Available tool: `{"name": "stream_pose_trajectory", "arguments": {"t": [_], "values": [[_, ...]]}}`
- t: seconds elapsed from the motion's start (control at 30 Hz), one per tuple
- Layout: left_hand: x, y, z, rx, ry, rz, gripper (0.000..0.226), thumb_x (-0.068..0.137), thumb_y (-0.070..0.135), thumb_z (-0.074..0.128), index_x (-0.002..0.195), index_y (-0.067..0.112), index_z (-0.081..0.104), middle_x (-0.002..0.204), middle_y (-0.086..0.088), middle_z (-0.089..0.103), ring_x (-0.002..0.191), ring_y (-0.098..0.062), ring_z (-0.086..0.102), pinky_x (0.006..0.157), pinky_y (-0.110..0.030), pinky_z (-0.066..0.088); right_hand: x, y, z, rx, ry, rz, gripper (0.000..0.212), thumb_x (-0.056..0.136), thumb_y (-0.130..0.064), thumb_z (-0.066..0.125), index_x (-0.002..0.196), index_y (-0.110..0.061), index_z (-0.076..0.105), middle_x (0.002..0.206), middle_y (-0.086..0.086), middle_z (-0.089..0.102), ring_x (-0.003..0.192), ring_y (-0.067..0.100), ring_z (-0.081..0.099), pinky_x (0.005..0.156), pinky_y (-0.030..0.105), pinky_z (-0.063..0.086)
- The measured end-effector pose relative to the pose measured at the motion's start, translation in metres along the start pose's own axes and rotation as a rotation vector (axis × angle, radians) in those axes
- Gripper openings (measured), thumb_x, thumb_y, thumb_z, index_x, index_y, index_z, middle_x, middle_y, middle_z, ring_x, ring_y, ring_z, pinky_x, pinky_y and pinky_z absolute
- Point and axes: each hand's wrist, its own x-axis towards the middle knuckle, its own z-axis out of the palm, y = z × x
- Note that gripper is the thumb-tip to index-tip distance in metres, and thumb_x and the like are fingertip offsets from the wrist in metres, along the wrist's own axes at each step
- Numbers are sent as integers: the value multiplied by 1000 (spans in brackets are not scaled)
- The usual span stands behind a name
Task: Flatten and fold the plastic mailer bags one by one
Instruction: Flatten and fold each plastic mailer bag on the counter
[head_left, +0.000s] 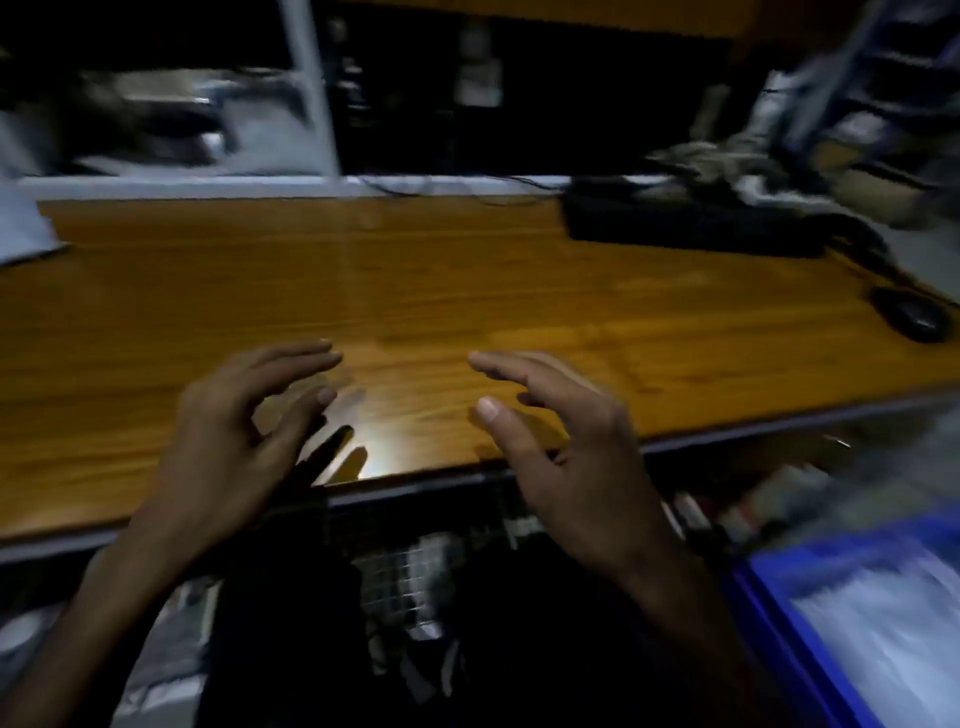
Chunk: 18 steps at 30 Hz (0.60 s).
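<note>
left hand (234, 436), right hand (566, 441), loose-fingered above desk (467, 291)

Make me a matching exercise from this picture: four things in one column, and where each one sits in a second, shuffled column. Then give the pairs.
Things:
1. left hand
2. computer mouse
3. blue bin
4. black keyboard

Places:
A. far right side of the wooden table, near its edge
B. below the table's front edge, lower right corner of the view
C. back right part of the table, by the wall rail
D. open above the table's near edge, holding nothing

Pairs: 1-D, 2-A, 3-B, 4-C
</note>
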Motion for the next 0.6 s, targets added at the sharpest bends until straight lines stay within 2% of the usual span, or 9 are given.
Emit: {"name": "stream_pose_trajectory", "arguments": {"t": [0.13, 0.2, 0.27, 0.33, 0.43, 0.47, 0.53, 0.6], "values": [[-30, -55, -60, 131, 195, -165, 27, 98, 17, 68, 124, 14, 75, 131, -3, 69, 126, -26, 62, 93, -55, 55, 53, -20, 86, 101, -234, -136, 33, 103, -23, 64, 135, -17, 67, 136, -7, 66, 129, 0, 55, 100, 16, 45], [-37, -77, -80, 181, 261, -215, 25, 98, 16, 70, 122, 15, 75, 130, -2, 69, 124, -25, 62, 93, -52, 56, 77, -29, 122, 111, -311, -183, 35, 104, -23, 62, 138, -17, 65, 139, -5, 63, 127, -1, 53, 93, 3, 40], [-36, -100, -92, 216, 295, -240, 23, 99, 19, 70, 121, 16, 76, 128, -1, 69, 121, -23, 63, 94, -51, 56, 100, -34, 157, 120, -365, -197, 35, 105, -23, 60, 139, -19, 64, 139, -5, 62, 123, -5, 51, 88, -3, 38], [-30, -122, -103, 231, 317, -271, 24, 98, 29, 68, 119, 19, 77, 128, 0, 69, 118, -19, 65, 94, -49, 57, 124, -31, 194, 118, -394, -197, 35, 105, -25, 60, 139, -22, 63, 140, -6, 61, 125, -2, 51, 93, 5, 43], [-14, -150, -117, 199, 298, -338, 31, 97, 39, 64, 122, 24, 75, 135, 6, 64, 117, -13, 66, 96, -45, 59, 155, -23, 250, 91, -452, -185, 35, 105, -31, 58, 139, -28, 63, 142, -7, 60, 130, 9, 53, 106, 36, 51], [-7, -160, -122, 225, 285, -346, 33, 98, 42, 62, 124, 25, 74, 137, 7, 62, 118, -12, 65, 96, -43, 59, 165, -20, 266, 90, -476, -180, 35, 104, -31, 58, 138, -29, 62, 142, -6, 61, 130, 11, 55, 106, 42, 51], [8, -183, -132, 246, 259, -370, 36, 100, 47, 60, 127, 26, 71, 141, 8, 59, 117, -9, 65, 91, -40, 61, 184, -19, 295, 63, -519, -169, 35, 104, -30, 59, 139, -27, 63, 142, -4, 61, 126, 13, 59, 106, 44, 52], [24, -208, -143, 221, 284, -420, 29, 101, 41, 62, 127, 28, 69, 143, 9, 57, 117, -7, 64, 89, -40, 63, 205, -22, 324, 18, -529, -180, 37, 103, -28, 60, 140, -25, 63, 142, -2, 62, 123, 13, 61, 103, 43, 53]]}}
